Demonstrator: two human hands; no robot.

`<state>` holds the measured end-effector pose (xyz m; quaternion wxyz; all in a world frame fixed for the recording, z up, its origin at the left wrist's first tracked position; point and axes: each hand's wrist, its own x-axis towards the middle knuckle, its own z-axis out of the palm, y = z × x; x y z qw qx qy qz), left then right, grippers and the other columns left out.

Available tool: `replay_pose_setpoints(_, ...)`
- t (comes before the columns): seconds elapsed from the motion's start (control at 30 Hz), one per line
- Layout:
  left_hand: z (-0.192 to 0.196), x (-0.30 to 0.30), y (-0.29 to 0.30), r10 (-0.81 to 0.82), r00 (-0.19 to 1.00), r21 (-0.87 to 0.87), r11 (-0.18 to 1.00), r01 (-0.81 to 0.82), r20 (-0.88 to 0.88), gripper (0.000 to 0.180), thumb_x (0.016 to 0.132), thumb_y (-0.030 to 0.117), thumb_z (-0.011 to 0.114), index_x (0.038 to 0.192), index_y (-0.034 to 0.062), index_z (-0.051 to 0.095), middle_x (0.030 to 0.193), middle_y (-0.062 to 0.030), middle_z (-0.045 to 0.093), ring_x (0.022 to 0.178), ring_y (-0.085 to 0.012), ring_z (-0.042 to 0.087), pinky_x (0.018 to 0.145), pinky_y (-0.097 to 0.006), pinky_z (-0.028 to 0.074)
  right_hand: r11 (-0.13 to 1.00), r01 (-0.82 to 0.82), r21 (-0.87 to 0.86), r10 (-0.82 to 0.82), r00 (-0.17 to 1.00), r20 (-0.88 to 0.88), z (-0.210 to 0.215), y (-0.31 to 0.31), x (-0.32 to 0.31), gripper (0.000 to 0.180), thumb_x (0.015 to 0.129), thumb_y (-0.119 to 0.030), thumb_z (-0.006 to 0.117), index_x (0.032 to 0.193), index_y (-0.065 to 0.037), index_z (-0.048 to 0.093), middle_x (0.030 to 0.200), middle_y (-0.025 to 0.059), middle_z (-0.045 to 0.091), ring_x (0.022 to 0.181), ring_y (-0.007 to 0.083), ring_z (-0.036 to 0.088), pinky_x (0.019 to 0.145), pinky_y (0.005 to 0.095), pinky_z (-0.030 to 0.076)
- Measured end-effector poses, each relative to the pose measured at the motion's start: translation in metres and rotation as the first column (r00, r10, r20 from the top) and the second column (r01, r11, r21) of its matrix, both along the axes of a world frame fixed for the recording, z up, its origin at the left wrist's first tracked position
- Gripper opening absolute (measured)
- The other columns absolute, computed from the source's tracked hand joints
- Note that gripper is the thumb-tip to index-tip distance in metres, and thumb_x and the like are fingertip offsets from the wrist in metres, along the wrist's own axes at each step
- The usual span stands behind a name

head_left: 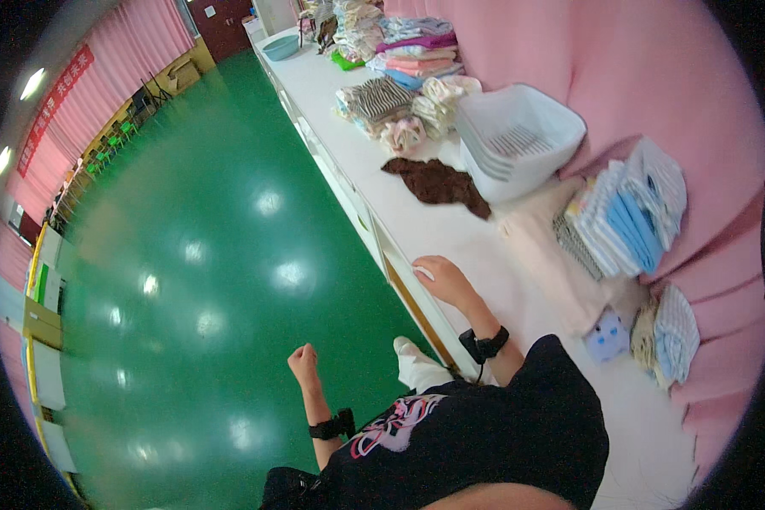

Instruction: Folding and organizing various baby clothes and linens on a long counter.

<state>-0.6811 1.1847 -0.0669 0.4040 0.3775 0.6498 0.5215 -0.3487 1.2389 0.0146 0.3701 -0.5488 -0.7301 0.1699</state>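
While resting flat on the front edge of the long white counter, right hand shown palm down, fingers spread loosely, grip open and holding nothing, only touching the bare surface. Left hand seen out over the glossy green floor, curled into a loose fist, apparently empty, well apart from the counter. One black wrist strap on each forearm, two in all. Nearest cloth to the right hand: one crumpled dark brown fabric piece, lying on the counter ahead of the fingers, not touching them, just beside one tipped white slatted plastic basket. Judged best for reaching from here: lean weight on the planted right palm, stretch forward along the counter rather than across it, pinch the brown cloth at a near corner so the basket stays put. Further right, one spread pale pink cloth under one leaning stack of blue and white striped folded cloths; one smaller folded striped bundle and one small pale blue cloth nearer the body. Far along the counter, several heaps of mixed folded fabrics, about four, exact number unclear, and one teal round basin. Pink curtain behind the counter.
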Motion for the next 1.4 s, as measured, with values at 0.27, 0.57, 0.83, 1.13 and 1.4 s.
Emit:
replay_pose_setpoints(0.27, 0.039, -0.005, 0.160, 0.115, 0.993, 0.045, 0.992, -0.115, 0.005, 0.026, 0.070, 0.007, 0.046, 0.045, 0.0045, 0.039, 0.044, 0.0023, 0.036, 0.040, -0.0042, 0.029, 0.038, -0.022, 0.019, 0.995, 0.088, -0.045, -0.089, 0.996, -0.017, 0.008, 0.144, 0.002, 0.019, 0.075, -0.016, 0.051, 0.086, -0.002, 0.056, 0.089, 0.0142, 0.056, 0.085, 0.0276, 0.052, 0.074, 0.0339, 0.041)
replay_pose_setpoints(0.57, 0.030, -0.042, 0.322, 0.054, 0.994, 0.074, 0.995, -0.061, 0.092, 0.027, 0.072, 0.011, 0.049, 0.047, 0.0060, 0.040, 0.043, 0.0017, 0.035, 0.039, -0.0046, 0.029, 0.038, -0.021, 0.021, 0.998, -0.059, -0.037, 0.052, 0.983, -0.178, 0.035, 0.318, -0.084, 0.020, 0.075, -0.017, 0.050, 0.086, -0.001, 0.056, 0.084, 0.0164, 0.057, 0.078, 0.0301, 0.054, 0.071, 0.0351, 0.042)
replay_pose_setpoints(0.83, 0.054, -0.127, 0.495, 0.006, 0.976, 0.241, 0.969, -0.060, 0.219, 0.020, 0.075, 0.013, 0.048, 0.057, 0.0078, 0.040, 0.050, 0.0018, 0.038, 0.043, -0.0055, 0.033, 0.040, -0.020, 0.024, 0.984, 0.068, -0.166, -0.140, 0.871, -0.470, 0.036, 0.527, -0.132, 0.028, 0.079, -0.018, 0.049, 0.102, -0.003, 0.050, 0.090, 0.0111, 0.058, 0.082, 0.0177, 0.056, 0.074, 0.0277, 0.042)
replay_pose_setpoints(1.13, 0.093, -0.102, 0.734, -0.305, 0.920, 0.222, 0.942, 0.253, 0.246, 0.020, 0.079, 0.020, 0.045, 0.066, 0.0052, 0.046, 0.057, -0.0023, 0.046, 0.047, -0.0086, 0.039, 0.044, -0.021, 0.031, 0.912, 0.245, -0.329, -0.224, -0.372, -0.901, 0.048, 0.747, -0.134, 0.048, 0.074, -0.017, 0.052, 0.116, -0.005, 0.032, 0.116, 0.0124, 0.036, 0.096, 0.0216, 0.042, 0.081, 0.0334, 0.038)
replay_pose_setpoints(1.4, 0.098, -0.013, 0.887, -0.651, 0.717, 0.215, 0.759, 0.615, 0.249, 0.022, 0.083, 0.020, 0.041, 0.072, 0.0038, 0.050, 0.064, -0.0039, 0.053, 0.053, -0.0087, 0.047, 0.050, -0.021, 0.037, 0.681, 0.573, -0.456, 0.099, -0.690, -0.717, -0.043, 0.923, -0.006, 0.067, 0.066, -0.036, 0.061, 0.114, 0.000, 0.031, 0.121, 0.0130, 0.034, 0.107, 0.0240, 0.037, 0.085, 0.0387, 0.033)
